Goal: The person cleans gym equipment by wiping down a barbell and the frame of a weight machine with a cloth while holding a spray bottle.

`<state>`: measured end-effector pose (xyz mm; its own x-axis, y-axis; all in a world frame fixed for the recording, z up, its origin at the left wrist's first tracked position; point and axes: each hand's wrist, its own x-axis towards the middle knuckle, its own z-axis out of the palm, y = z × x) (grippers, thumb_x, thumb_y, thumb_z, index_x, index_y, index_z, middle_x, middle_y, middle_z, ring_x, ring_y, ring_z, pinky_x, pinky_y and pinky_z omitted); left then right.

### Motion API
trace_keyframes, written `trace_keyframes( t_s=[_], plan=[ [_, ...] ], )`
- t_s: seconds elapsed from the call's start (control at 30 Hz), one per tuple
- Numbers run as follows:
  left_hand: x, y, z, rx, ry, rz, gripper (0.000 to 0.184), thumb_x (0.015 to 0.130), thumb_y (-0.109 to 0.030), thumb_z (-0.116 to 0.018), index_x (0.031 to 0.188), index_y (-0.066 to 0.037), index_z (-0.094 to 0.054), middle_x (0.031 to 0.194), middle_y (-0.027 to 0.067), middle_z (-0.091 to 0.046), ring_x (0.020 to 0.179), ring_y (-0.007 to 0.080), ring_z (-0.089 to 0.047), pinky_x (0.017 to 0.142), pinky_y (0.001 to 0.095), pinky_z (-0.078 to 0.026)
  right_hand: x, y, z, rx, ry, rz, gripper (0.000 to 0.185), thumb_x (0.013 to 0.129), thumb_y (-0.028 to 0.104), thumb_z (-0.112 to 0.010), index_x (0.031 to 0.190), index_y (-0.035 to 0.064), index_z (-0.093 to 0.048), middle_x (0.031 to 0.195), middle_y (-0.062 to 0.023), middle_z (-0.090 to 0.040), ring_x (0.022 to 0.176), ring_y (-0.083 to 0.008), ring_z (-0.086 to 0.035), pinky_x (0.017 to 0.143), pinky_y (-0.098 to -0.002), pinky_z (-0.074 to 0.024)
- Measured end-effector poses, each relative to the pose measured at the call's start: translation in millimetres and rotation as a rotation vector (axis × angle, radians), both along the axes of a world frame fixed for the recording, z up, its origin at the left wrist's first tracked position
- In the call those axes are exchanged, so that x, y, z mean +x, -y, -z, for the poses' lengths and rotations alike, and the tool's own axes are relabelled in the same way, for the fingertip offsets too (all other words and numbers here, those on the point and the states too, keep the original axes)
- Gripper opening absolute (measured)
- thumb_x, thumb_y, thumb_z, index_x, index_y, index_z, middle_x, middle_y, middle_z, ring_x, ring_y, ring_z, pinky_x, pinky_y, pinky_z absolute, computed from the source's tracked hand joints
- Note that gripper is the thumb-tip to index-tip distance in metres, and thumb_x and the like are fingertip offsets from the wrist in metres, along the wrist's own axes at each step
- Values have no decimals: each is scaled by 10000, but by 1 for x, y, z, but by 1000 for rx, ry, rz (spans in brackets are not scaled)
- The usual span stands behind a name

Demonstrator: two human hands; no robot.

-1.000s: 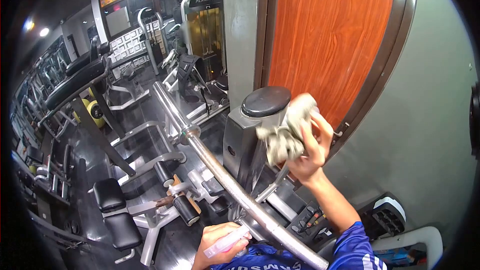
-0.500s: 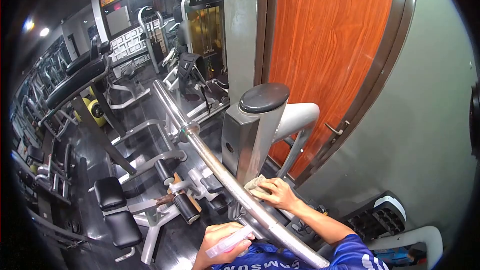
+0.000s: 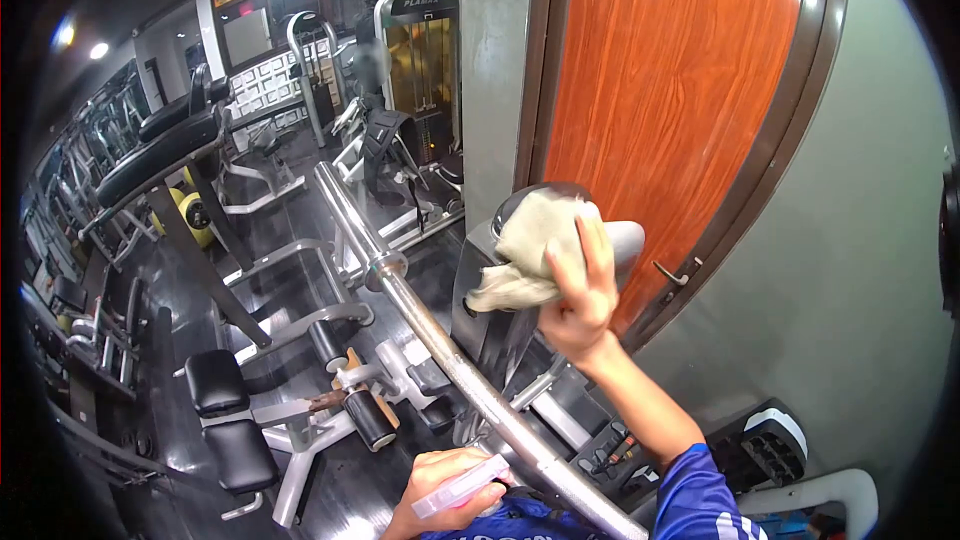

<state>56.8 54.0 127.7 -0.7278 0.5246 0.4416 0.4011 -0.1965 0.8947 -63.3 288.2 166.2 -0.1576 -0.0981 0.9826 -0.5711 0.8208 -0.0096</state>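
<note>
My right hand [image 3: 583, 298] grips a crumpled light-coloured cloth [image 3: 540, 240], raised in front of the dark round top of a grey machine post [image 3: 480, 270]. The cloth hides much of that top. Low in the view, my left hand [image 3: 445, 490] is closed around a small translucent pinkish bottle [image 3: 462, 486]. Between the hands and the machines on the left, a long metal bar [image 3: 440, 345] with a collar runs diagonally from upper left to lower right.
A wooden door [image 3: 670, 90] with a handle stands behind the post. Left are a black padded bench [image 3: 240, 455] and roller pads [image 3: 370, 418]. A weight machine [image 3: 420, 70] is farther back. At lower right is a black-and-white rack [image 3: 775, 440].
My right hand has lifted the cloth from low beside the bar up to the post's top. My left hand still holds the bottle. The camera view has shifted slightly.
</note>
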Motion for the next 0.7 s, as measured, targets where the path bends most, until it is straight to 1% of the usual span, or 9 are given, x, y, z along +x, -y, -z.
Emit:
trace_keyframes(
  t_s=[0.13,0.17,0.23,0.27,0.3,0.5,0.6,0.63,0.7],
  plan=[
    [-8,-4,6,2,-146,6,81,785,17,-670,852,43,-633,807,157,-697,637,204,-699,580,287,-568,-10,-4,89,-2,-133,-113,292,715,17,-699,983,133,-706,1250,-257,-569,1159,-451,-556,974,-519,-472],
    [-6,-6,7,-4,-118,12,77,789,18,-668,853,44,-633,809,156,-697,635,202,-698,578,285,-567,-4,-14,145,-184,274,-256,313,695,26,-704,986,139,-707,1236,-248,-580,1139,-443,-572,957,-505,-489],
    [-7,-8,7,-10,-147,15,80,795,24,-667,865,43,-633,810,155,-697,624,197,-695,572,274,-563,17,-21,170,-103,535,-329,377,650,40,-701,1010,152,-706,1210,-222,-603,1112,-415,-599,923,-473,-519],
    [-7,-9,5,-19,-122,23,82,794,24,-667,866,43,-633,809,155,-697,626,198,-695,573,274,-564,28,-25,177,153,385,-262,421,626,43,-693,1030,159,-704,1197,-205,-615,1106,-396,-609,907,-456,-532],
    [-6,-8,2,-28,-93,29,84,793,25,-667,868,42,-633,809,156,-697,628,199,-696,573,274,-564,42,-28,187,253,448,-183,480,605,38,-671,1067,165,-701,1182,-171,-629,1112,-357,-615,897,-421,-541],
    [-7,-3,6,-9,-120,14,78,794,25,-660,862,43,-627,803,167,-695,629,205,-699,566,284,-567,80,-62,201,118,775,-325,622,600,-19,-615,1214,78,-614,1232,-166,-625,1067,-296,-649,854,-367,-558],
    [-7,2,13,5,-177,-27,69,803,24,-656,858,44,-620,805,175,-693,623,209,-698,561,290,-569,60,-78,159,57,371,-375,468,656,-7,-610,1122,37,-627,1098,-203,-662,1011,-319,-668,810,-361,-565],
    [-7,5,15,7,-206,-47,67,807,23,-655,858,44,-617,807,178,-693,621,210,-698,560,291,-570,61,-81,146,-392,594,-654,428,763,151,-611,1174,33,-583,1155,-197,-633,1053,-308,-643,840,-368,-553],
    [-2,12,18,6,-127,-61,70,818,17,-654,863,49,-611,814,181,-692,624,214,-699,561,293,-570,49,-74,95,-676,337,-642,447,737,86,-611,1181,36,-600,1218,-222,-587,1112,-341,-599,902,-400,-505]
  ],
)
